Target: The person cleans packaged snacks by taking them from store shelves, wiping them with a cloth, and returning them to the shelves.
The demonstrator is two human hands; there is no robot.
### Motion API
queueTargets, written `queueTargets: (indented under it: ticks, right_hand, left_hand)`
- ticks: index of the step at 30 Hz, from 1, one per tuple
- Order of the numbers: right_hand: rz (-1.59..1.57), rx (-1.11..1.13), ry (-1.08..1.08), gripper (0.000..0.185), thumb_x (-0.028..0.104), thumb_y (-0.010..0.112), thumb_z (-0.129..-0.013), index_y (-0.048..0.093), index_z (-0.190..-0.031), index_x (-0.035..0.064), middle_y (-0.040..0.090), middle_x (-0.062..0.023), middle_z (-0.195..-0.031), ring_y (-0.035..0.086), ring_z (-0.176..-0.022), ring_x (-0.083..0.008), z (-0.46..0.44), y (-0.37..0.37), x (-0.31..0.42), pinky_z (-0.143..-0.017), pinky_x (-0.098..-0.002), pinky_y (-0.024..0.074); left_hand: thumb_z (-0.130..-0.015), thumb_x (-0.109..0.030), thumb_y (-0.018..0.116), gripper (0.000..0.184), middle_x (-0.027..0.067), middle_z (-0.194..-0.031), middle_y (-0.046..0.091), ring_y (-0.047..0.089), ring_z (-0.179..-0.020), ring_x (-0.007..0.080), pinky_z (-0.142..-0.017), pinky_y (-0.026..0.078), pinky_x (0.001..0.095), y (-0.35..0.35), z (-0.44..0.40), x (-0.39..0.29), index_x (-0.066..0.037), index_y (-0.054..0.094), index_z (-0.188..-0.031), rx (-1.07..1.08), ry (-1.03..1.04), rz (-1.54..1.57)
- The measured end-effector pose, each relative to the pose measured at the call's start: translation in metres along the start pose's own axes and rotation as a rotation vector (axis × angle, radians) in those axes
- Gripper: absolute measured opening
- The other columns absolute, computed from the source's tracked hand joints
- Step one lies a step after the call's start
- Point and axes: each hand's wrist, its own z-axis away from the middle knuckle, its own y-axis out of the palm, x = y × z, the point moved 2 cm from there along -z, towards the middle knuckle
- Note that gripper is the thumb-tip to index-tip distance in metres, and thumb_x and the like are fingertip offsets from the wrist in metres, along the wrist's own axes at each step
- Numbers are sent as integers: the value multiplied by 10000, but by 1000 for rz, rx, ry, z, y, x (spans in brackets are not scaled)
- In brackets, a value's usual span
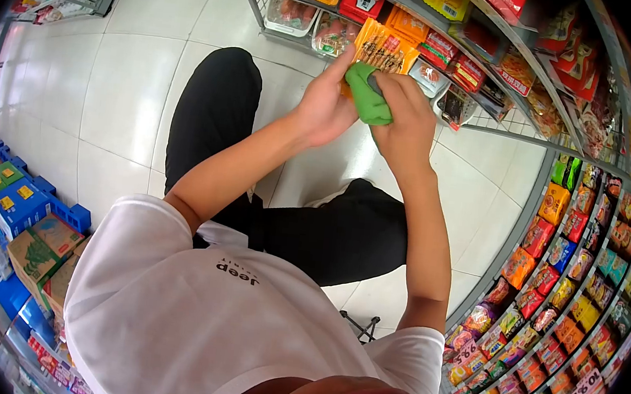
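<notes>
In the head view, my left hand (325, 101) grips a flat orange snack packet (385, 49) by its left edge, the thumb along its side. The packet has a printed picture of what look like skewers. My right hand (408, 122) is closed around a bunched green cloth (369, 99) with a grey patch. This cloth lies against the packet's lower part and covers some of it. Both hands are close together in front of the shelf's lower level. The fingers of my left hand are partly hidden behind the packet.
A wire shelf (493, 127) ahead carries packaged foods, including clear trays (291, 15) and red packs (467, 72). At right stands a rack of colourful snack packets (555, 203). Cartons (43, 249) and a blue crate (71, 213) are at left. White floor tiles (132, 65) lie between.
</notes>
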Motion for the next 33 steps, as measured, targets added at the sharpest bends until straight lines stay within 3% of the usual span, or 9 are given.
queueTargets:
  ticks: [5, 9, 13, 14, 18, 22, 26, 29, 33]
  right_hand:
    - [42, -210, 185, 384, 40, 762, -759, 711, -1138, 81, 700, -101, -1077, 689, -982, -326, -6, -3, -23, -827, -412, 561]
    - [-105, 56, 22, 407, 10, 756, -755, 698, -1157, 32, 696, -136, -1068, 682, -989, -360, 0, 2, 5, -831, -415, 560]
    - [7, -164, 145, 365, 5, 727, -771, 701, -1133, 43, 684, -148, -1058, 682, -969, -368, -7, 1, -20, -808, -415, 564]
    - [9, -156, 189, 362, 4, 722, -772, 706, -1130, 55, 685, -147, -1062, 687, -965, -361, -8, 1, -22, -809, -409, 566]
    - [-140, 106, 17, 397, -4, 722, -756, 710, -1149, 53, 691, -139, -1063, 689, -966, -351, 2, 12, 8, -818, -409, 565]
    - [20, -88, 122, 438, 2, 737, -736, 700, -1169, 50, 680, -141, -1069, 686, -975, -351, -8, 7, -17, -815, -412, 565]
    - [-15, 97, 55, 467, -3, 729, -723, 689, -1186, 46, 674, -136, -1094, 676, -1001, -353, 3, 16, -1, -831, -422, 560]
    - [35, 115, -25, 466, 4, 731, -723, 688, -1186, 37, 677, -135, -1093, 674, -994, -355, 0, 17, 6, -840, -425, 559]
    - [111, -25, 161, 479, 0, 727, -726, 691, -1200, 59, 686, -133, -1129, 673, -1018, -355, -4, 12, -15, -852, -430, 561]
  left_hand:
    - [-1118, -485, 386, 527, 80, -1438, 561, 499, -1370, 212, -1203, 342, 395, 14, 10, 15, -91, 481, -1456, -65, -27, -61]
    - [-1118, -519, 344, 580, 89, -1460, 542, 510, -1365, 233, -1201, 349, 410, 0, 2, 10, -87, 446, -1491, -45, -40, 15]
    - [-1116, -536, 323, 602, 86, -1457, 555, 524, -1352, 235, -1189, 366, 414, 3, 3, 16, -91, 450, -1501, -29, -59, 84]
    - [-1115, -539, 320, 606, 85, -1456, 561, 529, -1348, 237, -1186, 371, 415, 4, 4, 19, -91, 457, -1499, -20, -56, 91]
    - [-1117, -534, 314, 607, 80, -1487, 548, 529, -1352, 246, -1187, 370, 418, 1, 0, -4, -90, 464, -1503, -82, -7, 133]
    - [-1116, -531, 312, 609, 104, -1485, 550, 532, -1355, 260, -1201, 354, 432, -1, 8, 8, -89, 468, -1505, -46, -44, 200]
    - [-1116, -529, 310, 610, 117, -1475, 555, 529, -1361, 259, -1200, 357, 440, -6, 5, 0, -84, 468, -1502, -82, -13, 219]
    - [-1115, -528, 318, 605, 111, -1464, 563, 532, -1355, 254, -1194, 364, 440, -11, 4, -1, -84, 468, -1497, -82, -20, 239]
    - [-1112, -538, 323, 614, 97, -1456, 566, 538, -1345, 245, -1184, 378, 427, -5, 10, 7, -89, 448, -1512, -55, -5, 153]
